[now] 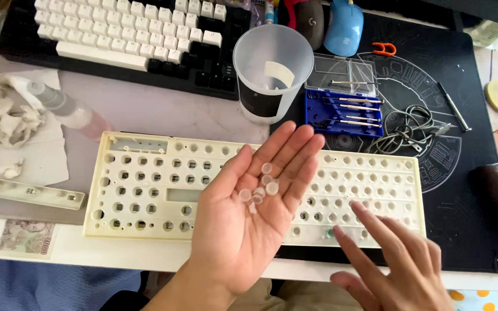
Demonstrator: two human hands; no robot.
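The left hand (249, 213) lies palm up in the middle of the frame, fingers loosely spread and slightly cupped, with a small cluster of clear round domes (260, 189) resting loose on the palm — nothing is pinched. The right hand (393, 259) comes in from the lower right, fingers spread and empty, the tips hovering just over the lower right part of the cream perforated keyboard plate (145, 190) that lies flat on the table (145, 109).

To do this well, the palm should stay level and a little hollowed, since the domes look light and would likely roll off at any tilt. Taking one dome at a time with thumb and forefinger seems safer than scooping. Any that slip could drop through the plate's holes or off the near table edge.

Above the palm stands a clear plastic cup (272, 69); just right of it lies a blue screwdriver case (344, 112).
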